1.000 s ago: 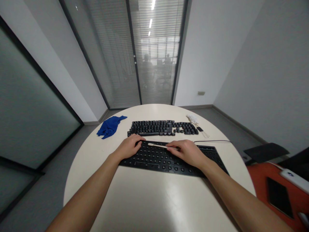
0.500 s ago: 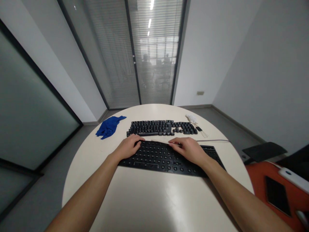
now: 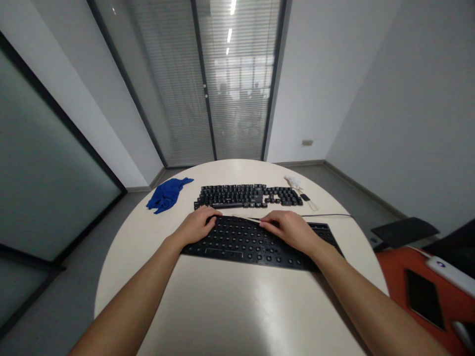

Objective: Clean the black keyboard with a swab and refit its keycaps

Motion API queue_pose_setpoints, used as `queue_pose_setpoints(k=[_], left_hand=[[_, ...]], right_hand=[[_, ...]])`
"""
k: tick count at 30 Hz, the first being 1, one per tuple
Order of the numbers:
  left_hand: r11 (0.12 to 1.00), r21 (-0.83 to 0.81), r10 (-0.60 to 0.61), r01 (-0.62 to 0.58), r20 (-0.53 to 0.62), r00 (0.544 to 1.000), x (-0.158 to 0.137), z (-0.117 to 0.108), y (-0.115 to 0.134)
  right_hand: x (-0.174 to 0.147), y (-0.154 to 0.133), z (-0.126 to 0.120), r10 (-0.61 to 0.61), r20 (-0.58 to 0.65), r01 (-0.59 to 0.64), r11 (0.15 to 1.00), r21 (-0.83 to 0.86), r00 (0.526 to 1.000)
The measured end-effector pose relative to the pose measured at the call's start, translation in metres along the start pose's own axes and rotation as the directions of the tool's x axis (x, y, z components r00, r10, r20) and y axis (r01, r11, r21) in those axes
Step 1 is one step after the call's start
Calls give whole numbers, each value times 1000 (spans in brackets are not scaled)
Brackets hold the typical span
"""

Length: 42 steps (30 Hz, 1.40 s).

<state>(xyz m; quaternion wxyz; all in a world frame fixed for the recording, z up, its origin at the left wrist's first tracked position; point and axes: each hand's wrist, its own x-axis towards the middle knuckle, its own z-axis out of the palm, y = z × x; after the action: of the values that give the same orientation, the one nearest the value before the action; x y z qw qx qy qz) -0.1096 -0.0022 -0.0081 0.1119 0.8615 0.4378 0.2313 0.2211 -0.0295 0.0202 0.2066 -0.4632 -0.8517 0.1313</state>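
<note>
A black keyboard base [image 3: 237, 242] without its keycaps lies flat on the round table, its bare switch posts showing. My left hand [image 3: 197, 225] grips its far left corner, thumb on top and fingers along the back edge. Over the right half of the base, my right hand [image 3: 284, 227] pinches a thin pale stick [image 3: 248, 218], perhaps a cotton swab. The stick points left along the base's back edge; its tip is too small to make out. Behind the base, loose black keycaps [image 3: 233, 194] are laid out in keyboard order.
A crumpled blue cloth [image 3: 166, 194] lies at the table's far left. At the far right are a white packet [image 3: 293, 182] and a small black item [image 3: 305, 197] by thin pale sticks. A cable [image 3: 330, 215] runs right. An orange chair [image 3: 397, 277] holds a dark phone-like slab [image 3: 425, 298].
The pale stick in my right hand shows more clearly along the base's back edge, and that hand has shifted very slightly. My left hand stays on the keyboard base.
</note>
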Motion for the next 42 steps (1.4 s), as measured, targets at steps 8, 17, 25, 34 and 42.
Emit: queue_pose_setpoints(k=[8, 17, 25, 34, 42], left_hand=[[1000, 5, 6, -6, 0, 1000, 0, 0, 0], [1000, -5, 1, -1, -3, 1000, 0, 0, 1], [1000, 1, 4, -4, -1, 1000, 1, 0, 2], [1000, 3, -1, 1, 3, 1000, 0, 0, 2], [1000, 9, 3, -3, 7, 1000, 0, 1, 1]], right_hand=[[-1, -4, -3, 15, 0, -15, 1000, -19, 1000], [0, -4, -3, 12, 7, -12, 1000, -10, 1000], [-1, -3, -5, 13, 15, -13, 1000, -1, 1000], [-2, 2, -13, 82, -8, -82, 997, -5, 997], [-2, 7, -12, 81, 33, -81, 997, -2, 996]])
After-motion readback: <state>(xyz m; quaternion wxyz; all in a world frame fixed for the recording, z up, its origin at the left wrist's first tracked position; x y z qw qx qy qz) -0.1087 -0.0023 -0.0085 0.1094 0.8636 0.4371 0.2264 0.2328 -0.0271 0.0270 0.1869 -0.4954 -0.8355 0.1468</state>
